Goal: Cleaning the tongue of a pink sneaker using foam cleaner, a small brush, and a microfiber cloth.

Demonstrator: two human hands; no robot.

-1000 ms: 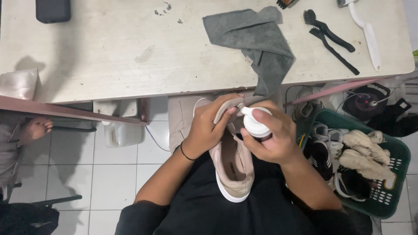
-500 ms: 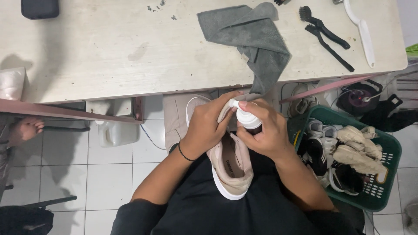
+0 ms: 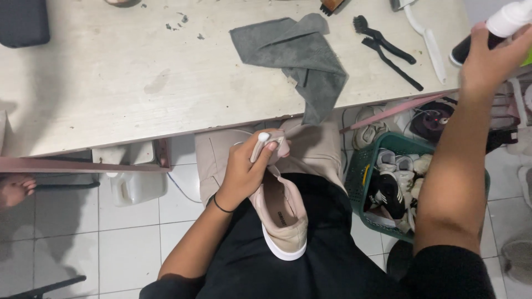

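Observation:
A pale pink sneaker [image 3: 282,213] with a white sole lies on my lap, toe pointing toward the table. My left hand [image 3: 246,171] grips its front part, fingers wrapped over the toe. My right hand [image 3: 490,58] is raised at the table's right end, closed around a dark bottle with a white pump top [image 3: 496,27]. A grey cloth [image 3: 302,55] lies crumpled on the table, one corner hanging over the front edge just above the sneaker.
Two black brushes [image 3: 388,47] and a white-handled brush [image 3: 424,36] lie on the worn white table [image 3: 111,83]. A green basket [image 3: 360,177] of shoes stands on the tiled floor at right. A white jug [image 3: 136,185] sits under the table. A dark pouch [image 3: 22,22] rests at the table's far left.
My right hand has lifted the bottle away from the sneaker, up and to the right, out to the table's end. My left hand still holds the shoe.

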